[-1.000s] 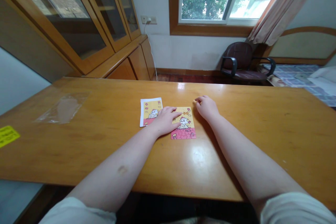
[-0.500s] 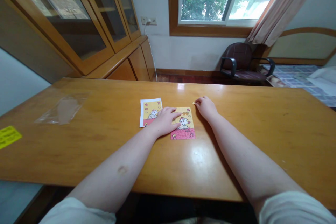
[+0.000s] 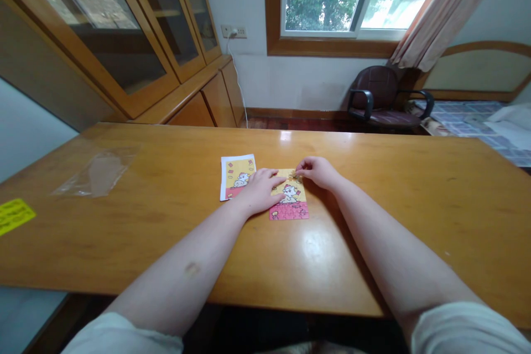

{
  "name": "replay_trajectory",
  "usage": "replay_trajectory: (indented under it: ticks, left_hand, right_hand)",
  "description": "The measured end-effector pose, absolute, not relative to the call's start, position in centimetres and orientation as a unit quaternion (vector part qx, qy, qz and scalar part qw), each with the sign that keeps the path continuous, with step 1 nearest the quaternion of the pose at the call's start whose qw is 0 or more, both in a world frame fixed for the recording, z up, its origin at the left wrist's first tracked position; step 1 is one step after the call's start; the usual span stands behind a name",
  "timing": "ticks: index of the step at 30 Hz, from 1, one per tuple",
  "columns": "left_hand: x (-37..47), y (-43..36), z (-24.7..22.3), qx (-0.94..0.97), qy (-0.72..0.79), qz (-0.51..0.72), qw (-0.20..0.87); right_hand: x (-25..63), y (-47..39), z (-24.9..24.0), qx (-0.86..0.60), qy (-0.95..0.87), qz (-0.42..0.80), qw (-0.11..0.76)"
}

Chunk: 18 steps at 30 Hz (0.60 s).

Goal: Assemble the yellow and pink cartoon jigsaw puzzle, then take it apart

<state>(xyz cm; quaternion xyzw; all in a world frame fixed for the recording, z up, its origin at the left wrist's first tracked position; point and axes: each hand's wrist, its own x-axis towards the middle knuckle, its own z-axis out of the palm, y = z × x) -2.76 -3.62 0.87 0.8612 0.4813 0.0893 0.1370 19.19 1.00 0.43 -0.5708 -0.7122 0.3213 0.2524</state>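
A yellow and pink jigsaw puzzle (image 3: pixel 289 211) with a white cartoon animal lies flat on the table. My left hand (image 3: pixel 262 191) rests with spread fingers over the puzzle's left side, hiding part of it. Over the puzzle's upper right, my right hand (image 3: pixel 316 170) pinches a small yellow puzzle piece (image 3: pixel 295 173), close to a gap in the yellow area. Left of the puzzle lies a white-bordered picture card (image 3: pixel 232 172) with the same design, its lower right covered by my left hand.
On the wooden table (image 3: pixel 174 177), a clear plastic bag (image 3: pixel 99 173) lies to the left, near a yellow label (image 3: pixel 15 215). Beyond the table are a glass-door cabinet (image 3: pixel 182 74), an armchair (image 3: pixel 379 94) and a bed (image 3: pixel 473 116).
My right hand has moved left from the table beside the puzzle to above its upper right, carrying the puzzle piece. My left hand has stayed in place.
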Motion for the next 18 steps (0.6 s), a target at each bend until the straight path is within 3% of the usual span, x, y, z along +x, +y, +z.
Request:
replay_trajectory:
  ticks: [18]
  left_hand:
    - [-2.72, -3.68, 0.97, 0.86, 0.483, 0.088, 0.138]
  right_hand:
    - [18.4, 0.57, 0.6, -0.544, -0.735, 0.348, 0.207]
